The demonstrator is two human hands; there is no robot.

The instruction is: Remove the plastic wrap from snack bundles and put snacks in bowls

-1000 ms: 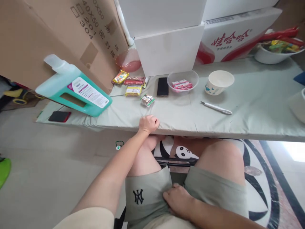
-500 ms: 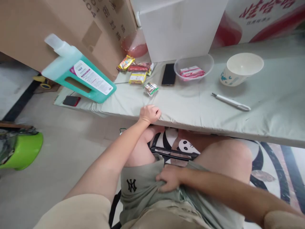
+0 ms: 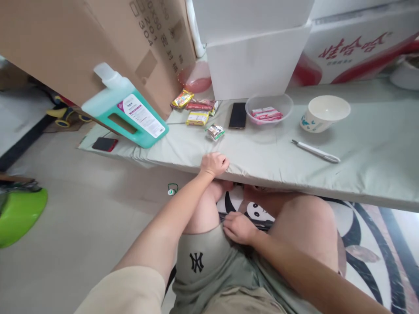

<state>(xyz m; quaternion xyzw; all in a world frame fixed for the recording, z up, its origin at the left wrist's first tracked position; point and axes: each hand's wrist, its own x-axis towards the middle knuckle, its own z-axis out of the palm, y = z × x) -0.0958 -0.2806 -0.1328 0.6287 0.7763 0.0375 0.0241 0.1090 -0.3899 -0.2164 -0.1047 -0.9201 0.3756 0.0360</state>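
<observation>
My left hand (image 3: 214, 164) is closed in a fist and rests on the front edge of the cloth-covered table (image 3: 262, 150); nothing shows in it. Just beyond it lies a small snack in a clear and green wrapper (image 3: 215, 132). Over my lap, my right hand (image 3: 240, 227) is closed with curled fingers on the leg hem of the grey-green shorts (image 3: 209, 248). Behind the snack are a yellow packet (image 3: 197, 117), a red packet (image 3: 199, 105) and another yellow packet (image 3: 182, 99). A black phone (image 3: 237, 115) lies beside a clear bowl (image 3: 284, 109) with pink packets (image 3: 266, 114).
A jug of green liquid (image 3: 149, 135) stands at the left, near a dark red-edged object (image 3: 104, 144). To the right are a white bowl (image 3: 327, 113) and a white pen-like tool (image 3: 316, 151). Cardboard (image 3: 124, 43) and white boxes (image 3: 248, 65) line the back.
The view has shifted, so the table things sit lower in the picture. My right hand has moved forward along the shorts to the hem. My left fist stays at the table edge.
</observation>
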